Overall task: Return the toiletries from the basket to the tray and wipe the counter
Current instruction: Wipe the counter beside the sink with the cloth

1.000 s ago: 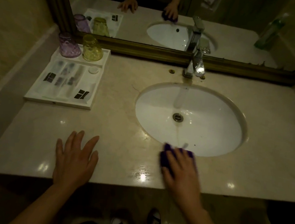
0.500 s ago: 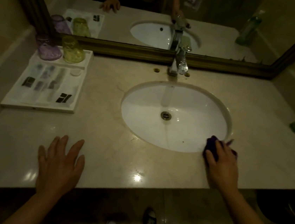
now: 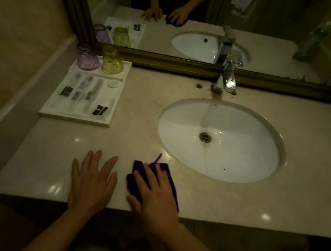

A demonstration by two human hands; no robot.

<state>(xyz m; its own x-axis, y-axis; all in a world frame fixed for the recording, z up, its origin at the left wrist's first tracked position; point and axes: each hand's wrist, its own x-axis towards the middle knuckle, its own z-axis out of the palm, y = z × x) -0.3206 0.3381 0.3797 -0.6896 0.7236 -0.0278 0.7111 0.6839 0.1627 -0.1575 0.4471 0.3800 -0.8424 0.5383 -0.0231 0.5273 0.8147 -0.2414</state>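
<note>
Purple cloth (image 3: 169,179): at counter's (image 3: 234,201) front edge, pressed under flat-fingered right hand (image 3: 158,199), left hand (image 3: 92,181) flat, empty, alongside; toiletry sachets (image 3: 85,93) apparently in tray (image 3: 74,118); risk: a sweep overshoots the edge, dropping the cloth.

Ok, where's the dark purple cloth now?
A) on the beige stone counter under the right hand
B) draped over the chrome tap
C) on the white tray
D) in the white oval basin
A: the right hand presses the dark purple cloth flat on the beige stone counter, near its front edge.

Tray (image 3: 74,118) left of sink (image 3: 237,170)
</note>
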